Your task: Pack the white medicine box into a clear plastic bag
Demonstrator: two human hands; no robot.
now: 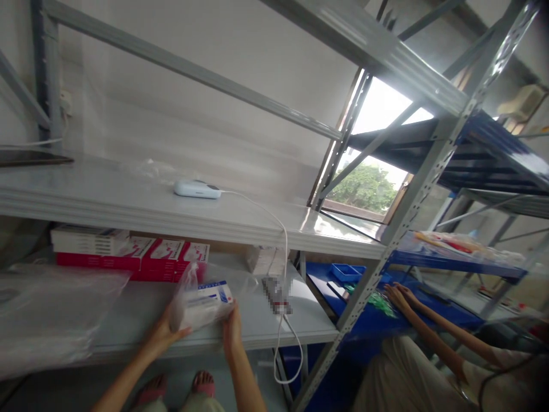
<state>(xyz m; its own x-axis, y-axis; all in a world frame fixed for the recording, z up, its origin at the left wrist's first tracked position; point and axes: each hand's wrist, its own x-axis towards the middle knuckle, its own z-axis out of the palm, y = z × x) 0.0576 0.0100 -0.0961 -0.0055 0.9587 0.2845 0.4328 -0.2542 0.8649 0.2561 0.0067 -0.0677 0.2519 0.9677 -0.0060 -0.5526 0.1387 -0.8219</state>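
Two hands hold one white box (pixel 219 290) with blue print, at the front part of the lower shelf (pixel 253 323). A clear bag (pixel 189 292) surrounds at least its left part; whether the box lies wholly inside cannot be told. The left hand (pixel 166 332) has its grip closed on the bagged left end, thumb toward the front; the right hand (pixel 232 323) has its grip pressed to the right end. Whether the box touches the shelf is unclear.

Behind it stand red cartons (pixel 165 257) in a row, with white cartons (pixel 86 240) on top at the left. A pale carton (pixel 266 260) stands farther right, near a blurred patch crossed by a white cable (pixel 281 223). Clear sheeting (pixel 47 315) lies at the left.

On the upper shelf (pixel 120 183), the cable joins a pale blue device (pixel 197 189). At the far right, a co-worker's hands (pixel 400 294) touch green plastic (pixel 380 303) on a blue surface (pixel 317 280), near a blue tray (pixel 349 272).
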